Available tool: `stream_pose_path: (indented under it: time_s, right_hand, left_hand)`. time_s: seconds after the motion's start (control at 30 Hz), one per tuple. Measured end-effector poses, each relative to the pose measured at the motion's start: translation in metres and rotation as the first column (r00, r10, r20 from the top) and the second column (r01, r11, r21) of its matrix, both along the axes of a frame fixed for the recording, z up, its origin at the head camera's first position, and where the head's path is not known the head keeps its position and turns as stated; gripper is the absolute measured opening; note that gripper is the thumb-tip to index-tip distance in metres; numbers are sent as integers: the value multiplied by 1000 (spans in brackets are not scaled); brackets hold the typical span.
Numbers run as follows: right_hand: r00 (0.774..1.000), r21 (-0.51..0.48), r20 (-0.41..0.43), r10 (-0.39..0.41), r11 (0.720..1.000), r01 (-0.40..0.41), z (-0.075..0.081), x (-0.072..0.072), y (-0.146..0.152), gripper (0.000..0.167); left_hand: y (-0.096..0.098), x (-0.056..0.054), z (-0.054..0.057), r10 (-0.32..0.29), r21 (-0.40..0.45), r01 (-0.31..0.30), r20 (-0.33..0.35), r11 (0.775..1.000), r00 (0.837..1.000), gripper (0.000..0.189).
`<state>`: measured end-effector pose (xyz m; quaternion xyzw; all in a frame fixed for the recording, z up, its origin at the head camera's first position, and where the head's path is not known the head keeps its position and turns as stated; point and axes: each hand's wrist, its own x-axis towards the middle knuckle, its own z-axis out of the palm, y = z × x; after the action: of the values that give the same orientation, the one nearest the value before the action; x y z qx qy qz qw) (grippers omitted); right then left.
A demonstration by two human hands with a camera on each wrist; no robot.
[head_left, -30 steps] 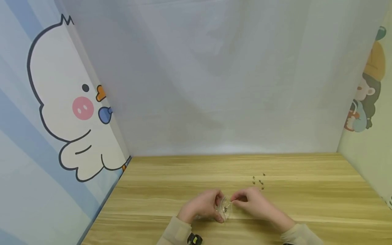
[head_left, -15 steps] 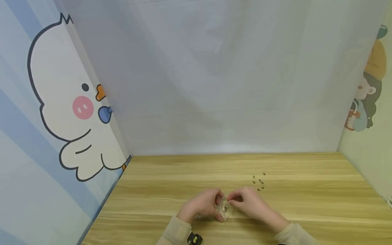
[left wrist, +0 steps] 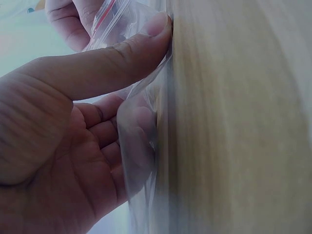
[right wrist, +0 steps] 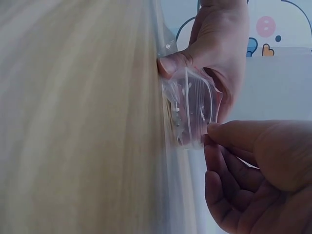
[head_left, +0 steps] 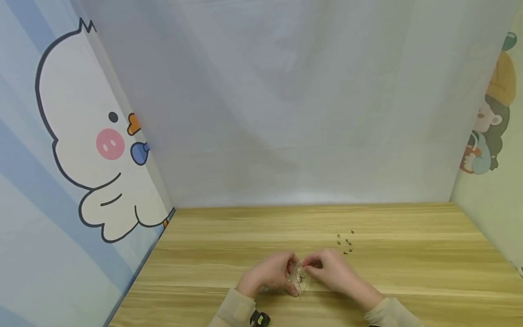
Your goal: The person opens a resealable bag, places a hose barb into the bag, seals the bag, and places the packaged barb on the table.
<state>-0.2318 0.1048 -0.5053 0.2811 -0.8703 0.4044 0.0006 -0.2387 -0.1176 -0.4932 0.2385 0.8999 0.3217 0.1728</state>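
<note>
My left hand (head_left: 271, 274) holds a small clear zip bag (head_left: 299, 282) low over the wooden table, thumb on the near side and fingers behind it. Several tiny shiny metal pieces (head_left: 301, 276) show inside the bag. In the right wrist view the mouth of the zip bag (right wrist: 197, 107) faces my right hand (right wrist: 258, 165). The thumb and forefinger of that hand pinch right at the bag's edge, with a small dark metal piece (right wrist: 208, 124) just showing between the tips. In the left wrist view, my left thumb (left wrist: 122, 61) presses on the bag's plastic.
Several small dark metal pieces (head_left: 347, 241) lie scattered on the wooden table (head_left: 229, 231), beyond my right hand. A pale curtain (head_left: 286, 136) hangs behind the table's back edge. Cartoon-printed panels (head_left: 81, 136) stand at both sides.
My right hand has moved slightly left, closer to the bag's mouth, uncovering a metal piece on the table behind it. The left hand and the bag have stayed in place.
</note>
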Motion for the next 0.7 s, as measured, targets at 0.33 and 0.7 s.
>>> stream_pose_path:
  time_s: [0.33,0.7]
  right_hand:
    - [1000,1,-17,-2,1000,2,1,1,0,5]
    - [1000,-6,-18,12,1000,-12,0,0,0,6]
  left_hand:
    - [0,1,1,-10,0,10,-8,1000,1000,59]
    - [0,1,1,-5,2,5,4,1000,1000,59]
